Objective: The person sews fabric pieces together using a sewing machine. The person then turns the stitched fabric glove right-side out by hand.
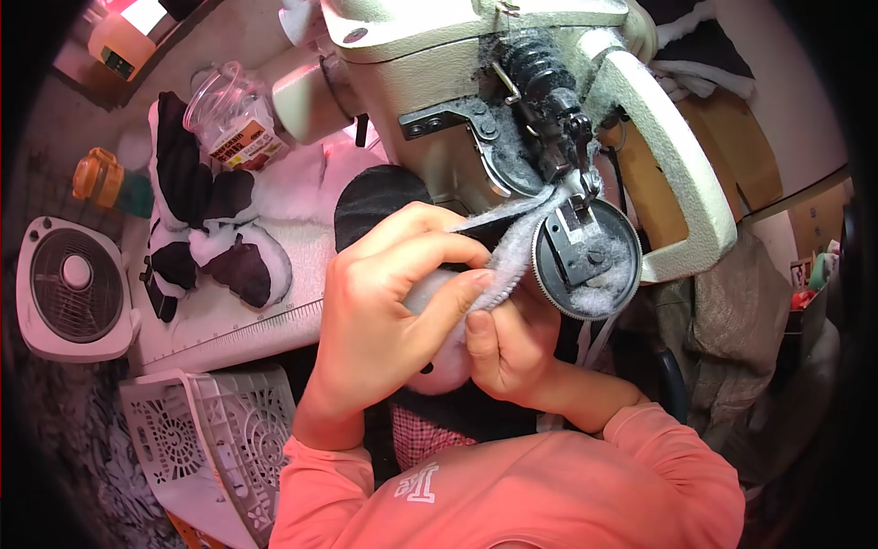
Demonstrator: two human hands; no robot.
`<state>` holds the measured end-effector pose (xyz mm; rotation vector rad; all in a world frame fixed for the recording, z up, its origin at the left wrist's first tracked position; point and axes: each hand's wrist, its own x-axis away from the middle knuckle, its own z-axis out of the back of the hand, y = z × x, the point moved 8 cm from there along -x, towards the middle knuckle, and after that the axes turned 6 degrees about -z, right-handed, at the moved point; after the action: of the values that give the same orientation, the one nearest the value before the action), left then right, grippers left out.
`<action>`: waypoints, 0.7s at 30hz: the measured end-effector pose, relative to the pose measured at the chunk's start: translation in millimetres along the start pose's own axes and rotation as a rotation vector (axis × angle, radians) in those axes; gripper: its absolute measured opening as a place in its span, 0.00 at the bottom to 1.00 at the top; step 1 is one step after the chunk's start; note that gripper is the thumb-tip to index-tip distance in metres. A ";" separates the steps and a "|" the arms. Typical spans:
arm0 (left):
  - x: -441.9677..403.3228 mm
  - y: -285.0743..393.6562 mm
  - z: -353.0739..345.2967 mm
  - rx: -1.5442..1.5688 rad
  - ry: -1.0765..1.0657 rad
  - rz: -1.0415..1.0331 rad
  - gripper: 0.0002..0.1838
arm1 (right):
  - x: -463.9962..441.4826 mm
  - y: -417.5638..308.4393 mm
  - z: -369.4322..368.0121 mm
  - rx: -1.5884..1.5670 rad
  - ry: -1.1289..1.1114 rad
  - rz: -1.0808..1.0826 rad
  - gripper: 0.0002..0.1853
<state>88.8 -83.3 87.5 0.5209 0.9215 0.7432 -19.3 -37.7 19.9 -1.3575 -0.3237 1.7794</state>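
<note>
Between my two hands is a fleece-lined fabric piece, grey-white and fuzzy along a stitched edge. Its upper end runs into the sewing machine beside the toothed feed disc. My left hand pinches the edge between thumb and fingers. Just below and to the right, my right hand grips the same edge, thumb uppermost, its other fingers mostly hidden. Dark fabric shows behind my left hand, and a pale, rounded part of the piece hangs under the hands. Grey lint clings to the machine's needle area.
Dark fleece-lined pieces lie on the white table at left, near a clear plastic jar and an orange-capped bottle. A small fan stands far left. Below is a white plastic basket. The machine's curved arm rises at right.
</note>
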 end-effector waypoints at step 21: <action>11.1 17.7 11.5 -0.316 0.304 -0.427 0.11 | -19.5 -6.8 -8.8 0.042 -0.133 -0.026 0.20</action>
<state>96.8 -64.5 99.8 -0.0741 1.1249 0.5678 -7.4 -50.5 33.9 -1.2031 -0.3717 1.8483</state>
